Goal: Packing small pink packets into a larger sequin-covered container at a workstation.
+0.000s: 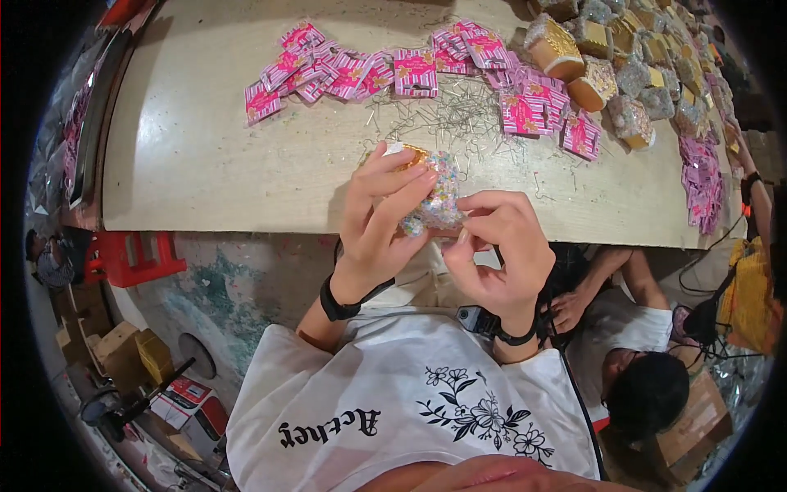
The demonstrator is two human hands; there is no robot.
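My left hand (384, 197) is wrapped round a small cake-like ornament (443, 179) near the table's front edge. Multicoloured beads cover its right side, and gold shows at its top between my fingers. My right hand (507, 246) is closed in a pinch against the ornament's lower right edge. Whatever those fingertips hold is too small to make out. Beyond my hands, thin metal hooks (443, 115) lie scattered over the table. Pink-and-white striped cards (416, 72) form a loose row behind and beside the hooks.
Many more gold-and-beaded ornaments (553, 47) crowd the table's far right. A pink stack of cards (701, 184) lies at the right edge of the pale table (205, 164). Below on the right, a person in white (623, 336) sits close by. A red stool (139, 258) stands at left.
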